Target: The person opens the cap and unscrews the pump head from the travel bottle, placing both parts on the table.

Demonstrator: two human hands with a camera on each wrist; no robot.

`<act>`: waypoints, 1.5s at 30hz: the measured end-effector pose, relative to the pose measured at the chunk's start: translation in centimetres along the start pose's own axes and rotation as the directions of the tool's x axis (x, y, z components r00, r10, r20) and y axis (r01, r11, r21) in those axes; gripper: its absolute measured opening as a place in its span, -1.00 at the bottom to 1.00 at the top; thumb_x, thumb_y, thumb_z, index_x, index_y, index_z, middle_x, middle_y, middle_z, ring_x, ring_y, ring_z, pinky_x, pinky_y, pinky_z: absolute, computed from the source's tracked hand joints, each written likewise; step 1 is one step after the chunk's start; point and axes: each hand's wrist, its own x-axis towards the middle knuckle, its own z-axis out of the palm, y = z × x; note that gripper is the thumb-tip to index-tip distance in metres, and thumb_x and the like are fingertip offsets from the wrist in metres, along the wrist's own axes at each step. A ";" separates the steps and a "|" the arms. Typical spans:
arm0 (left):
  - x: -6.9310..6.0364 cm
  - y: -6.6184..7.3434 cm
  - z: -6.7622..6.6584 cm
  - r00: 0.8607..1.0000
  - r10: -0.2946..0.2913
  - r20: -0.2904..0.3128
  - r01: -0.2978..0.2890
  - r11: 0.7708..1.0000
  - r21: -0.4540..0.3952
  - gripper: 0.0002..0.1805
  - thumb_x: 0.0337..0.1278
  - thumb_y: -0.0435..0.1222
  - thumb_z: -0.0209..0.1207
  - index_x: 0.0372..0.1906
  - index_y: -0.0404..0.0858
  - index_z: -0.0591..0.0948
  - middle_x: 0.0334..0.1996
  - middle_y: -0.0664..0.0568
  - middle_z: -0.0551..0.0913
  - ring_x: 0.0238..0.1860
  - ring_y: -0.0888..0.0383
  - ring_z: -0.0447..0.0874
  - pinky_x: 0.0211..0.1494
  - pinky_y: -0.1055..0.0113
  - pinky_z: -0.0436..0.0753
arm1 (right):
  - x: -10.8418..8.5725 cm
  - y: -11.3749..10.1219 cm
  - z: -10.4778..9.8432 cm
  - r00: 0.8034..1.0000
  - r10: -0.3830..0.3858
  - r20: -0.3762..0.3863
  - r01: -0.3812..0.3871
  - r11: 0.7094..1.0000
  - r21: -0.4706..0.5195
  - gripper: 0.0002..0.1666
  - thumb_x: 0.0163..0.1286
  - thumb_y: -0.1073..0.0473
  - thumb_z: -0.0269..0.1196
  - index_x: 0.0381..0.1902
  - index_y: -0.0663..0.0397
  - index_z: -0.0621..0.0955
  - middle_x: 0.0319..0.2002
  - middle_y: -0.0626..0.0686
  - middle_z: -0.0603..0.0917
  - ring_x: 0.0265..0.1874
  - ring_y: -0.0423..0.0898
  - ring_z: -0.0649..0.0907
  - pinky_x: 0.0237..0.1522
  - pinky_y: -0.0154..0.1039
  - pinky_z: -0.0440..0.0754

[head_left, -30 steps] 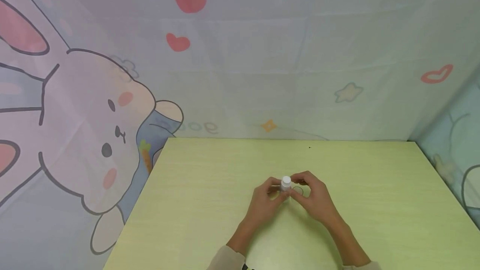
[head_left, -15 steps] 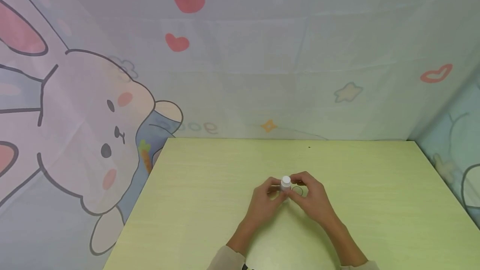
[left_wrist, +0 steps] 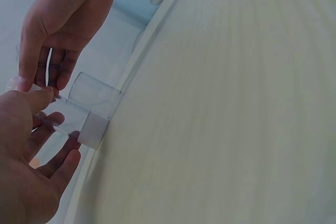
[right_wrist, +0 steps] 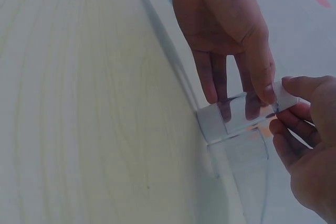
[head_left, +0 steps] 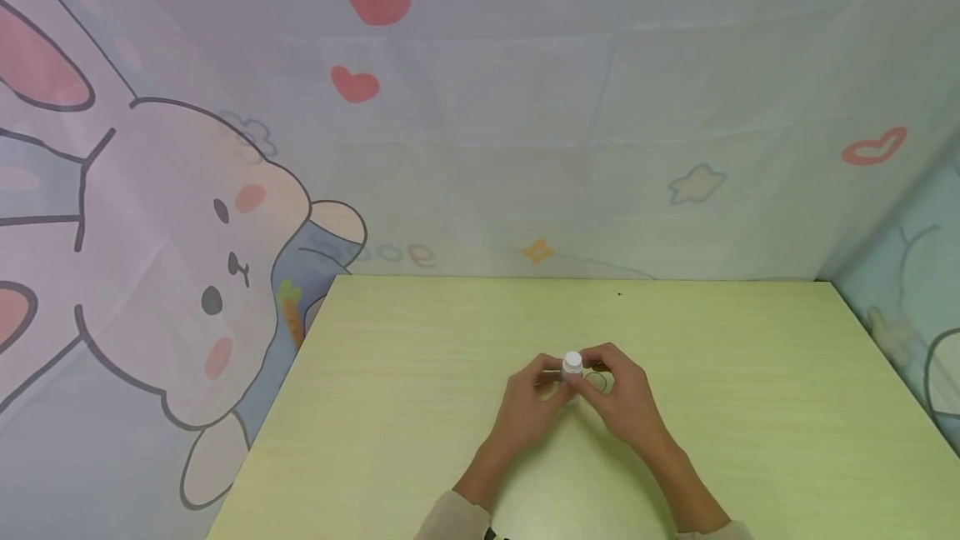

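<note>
A small clear bottle [head_left: 572, 372] with a white top and a white base stands upright on the table. My left hand [head_left: 527, 407] grips its transparent body, thumb on the near side and fingers behind. The right hand [head_left: 626, 398] pinches the upper part of the bottle; in the right wrist view its thumb presses at the white top [right_wrist: 284, 98]. Beside the bottle stands a clear hollow cylinder [left_wrist: 94, 94], like a see-through cap, seen in the head view only as a thin ring. The white base [left_wrist: 94, 130] rests on the tabletop.
The pale wooden table [head_left: 420, 357] stretches out on both sides of the hands. A tiny dark speck [head_left: 619, 294] lies near its back edge. Behind hangs a cloth backdrop [head_left: 495, 148] printed with a rabbit and hearts.
My right hand and wrist have shifted slightly left, and its thumb has slid a little across the near side of the bottle. The left hand and bottle stay about where they were.
</note>
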 end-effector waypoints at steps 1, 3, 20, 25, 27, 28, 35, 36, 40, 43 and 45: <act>0.0 0.0 0.0 1.000 0.002 -0.002 -0.002 1.000 0.000 -0.77 0.46 -0.09 0.34 0.09 0.00 0.67 0.12 0.19 0.73 0.16 0.11 0.73 0.29 0.15 0.69 | 0.0 0.0 0.0 1.000 0.001 0.003 -0.001 1.000 0.000 -0.65 0.36 0.16 0.53 0.05 -0.08 0.67 -0.01 -0.15 0.71 0.03 -0.04 0.69 0.14 0.03 0.69; 0.0 0.0 0.0 1.000 0.006 -0.005 -0.006 1.000 -0.003 -0.77 0.46 -0.09 0.34 0.08 -0.02 0.67 0.11 0.16 0.74 0.15 0.09 0.73 0.29 0.13 0.69 | 0.0 0.1 -0.1 1.000 -0.004 0.009 0.004 1.000 -0.004 -0.66 0.38 0.14 0.52 0.06 -0.09 0.67 -0.01 -0.16 0.71 0.04 -0.04 0.69 0.14 0.01 0.69; 0.0 0.0 0.0 1.000 0.001 -0.012 -0.001 1.000 0.001 -0.74 0.45 -0.09 0.35 0.09 -0.04 0.67 0.11 0.14 0.74 0.14 0.07 0.75 0.29 0.07 0.70 | 0.2 0.2 -0.1 0.996 -0.078 0.044 0.079 0.997 -0.015 -0.67 0.43 0.21 0.47 0.10 -0.05 0.67 0.01 -0.15 0.71 0.03 -0.06 0.69 0.12 -0.10 0.70; 0.0 -0.1 0.1 1.000 -0.003 -0.014 0.003 1.000 0.000 -0.75 0.45 -0.08 0.35 0.08 -0.02 0.67 0.11 0.16 0.74 0.14 0.08 0.74 0.28 0.07 0.70 | 0.2 0.0 0.0 1.000 -0.027 0.009 0.027 1.000 0.003 -0.66 0.39 0.16 0.51 0.06 -0.05 0.67 -0.01 -0.14 0.71 0.03 -0.04 0.69 0.14 -0.13 0.68; 0.1 0.0 0.1 1.000 -0.003 -0.015 0.003 1.000 -0.002 -0.75 0.44 -0.07 0.35 0.08 -0.02 0.67 0.11 0.16 0.74 0.13 0.08 0.75 0.28 0.07 0.70 | 0.1 -0.2 0.0 1.000 -0.002 -0.008 0.002 1.000 0.004 -0.66 0.38 0.14 0.52 0.04 -0.04 0.66 -0.03 -0.14 0.71 0.03 -0.04 0.69 0.14 -0.12 0.68; 0.1 0.0 0.1 1.000 -0.002 -0.015 0.002 1.000 -0.001 -0.75 0.44 -0.07 0.35 0.08 -0.02 0.67 0.11 0.16 0.74 0.13 0.09 0.75 0.28 0.06 0.70 | 0.1 -0.2 0.0 1.000 0.007 -0.014 -0.007 1.000 0.005 -0.66 0.37 0.13 0.53 0.03 -0.03 0.66 -0.03 -0.13 0.71 0.02 -0.04 0.69 0.14 -0.10 0.68; 0.1 0.2 0.0 1.000 -0.002 -0.017 0.002 1.000 0.012 -0.75 0.44 -0.07 0.36 0.08 -0.01 0.68 0.10 0.17 0.75 0.11 0.12 0.75 0.26 0.06 0.71 | 0.2 -0.4 0.0 0.999 0.031 -0.012 -0.031 1.000 0.005 -0.70 0.39 0.10 0.51 0.00 -0.03 0.67 -0.05 -0.12 0.72 0.01 -0.04 0.69 0.13 0.05 0.70; 0.0 0.2 0.0 1.000 -0.002 -0.016 0.003 1.000 0.012 -0.75 0.44 -0.08 0.36 0.09 -0.02 0.68 0.10 0.17 0.75 0.11 0.12 0.75 0.26 0.07 0.71 | 0.2 -0.4 0.0 1.000 0.029 -0.008 -0.029 1.000 0.006 -0.70 0.40 0.10 0.50 0.00 -0.04 0.67 -0.04 -0.12 0.72 0.01 -0.04 0.68 0.12 0.05 0.70; 0.0 0.2 0.0 1.000 -0.008 -0.015 0.008 1.000 0.015 -0.75 0.44 -0.09 0.36 0.09 -0.02 0.68 0.11 0.17 0.74 0.11 0.11 0.75 0.26 0.07 0.71 | 0.2 -0.2 -0.2 1.000 -0.001 0.014 0.001 1.000 0.003 -0.70 0.42 0.12 0.48 0.04 -0.06 0.67 -0.02 -0.14 0.72 0.01 -0.04 0.69 0.13 -0.03 0.71; 0.0 0.2 -0.1 1.000 -0.011 -0.008 0.011 1.000 0.011 -0.74 0.44 -0.08 0.36 0.10 -0.01 0.67 0.12 0.17 0.74 0.13 0.10 0.75 0.27 0.08 0.71 | 0.2 -0.1 -0.3 0.999 -0.023 0.024 0.022 1.000 0.002 -0.69 0.42 0.13 0.48 0.06 -0.08 0.68 -0.01 -0.15 0.72 0.02 -0.05 0.69 0.14 -0.14 0.70; 0.0 0.2 -0.1 1.000 -0.006 -0.004 0.006 1.000 0.012 -0.74 0.45 -0.07 0.35 0.11 -0.01 0.67 0.13 0.17 0.74 0.14 0.09 0.74 0.27 0.07 0.70 | 0.3 0.0 -0.4 0.999 -0.023 0.023 0.023 1.000 0.006 -0.69 0.42 0.12 0.49 0.06 -0.10 0.67 -0.01 -0.17 0.72 0.03 -0.06 0.69 0.15 -0.20 0.68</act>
